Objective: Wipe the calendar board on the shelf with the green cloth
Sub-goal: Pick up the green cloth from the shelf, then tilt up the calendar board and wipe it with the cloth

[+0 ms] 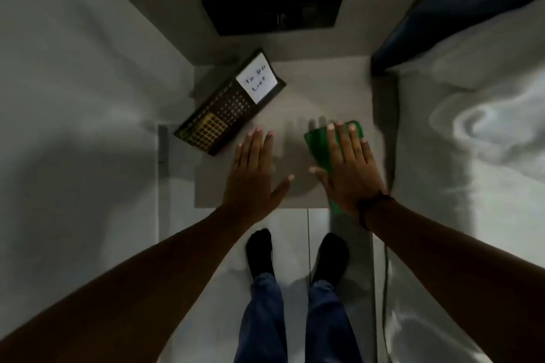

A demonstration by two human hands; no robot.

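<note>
Nearest, at the bottom of the view, two legs in blue trousers end in dark socks (pixel 259 250) standing on a pale tiled floor (pixel 212 289). Both bare forearms reach forward from the lower corners toward a light grey shelf (pixel 324 91) just ahead of the feet.

Of the two hands, the left hand (pixel 253 174) is spread flat, fingers straight and thumb out to the side, palm down over the near part of the shelf with nothing in it; whether it rests on the surface or hovers just above cannot be told. The right hand (pixel 348 168) is also flat and open, fingers extended, pressing down on the green cloth (pixel 317 146), which shows beyond its fingertips, along its thumb side and in a small strip below the wrist at the shelf's front edge. A dark band (pixel 370 209) circles that wrist.

Just beyond the left fingertips lies the calendar board (pixel 227 109), a dark-framed slab set at a slant on the left part of the shelf, well apart from the cloth. Its near end carries a yellowish grid, its middle rows of small marks, and its far end a white panel (pixel 256 78) handwritten "To Do List".

Further back, a dark rectangular panel (pixel 274 10) sits on the wall, and rumpled white bedding (pixel 472 115) fills the right side
</note>
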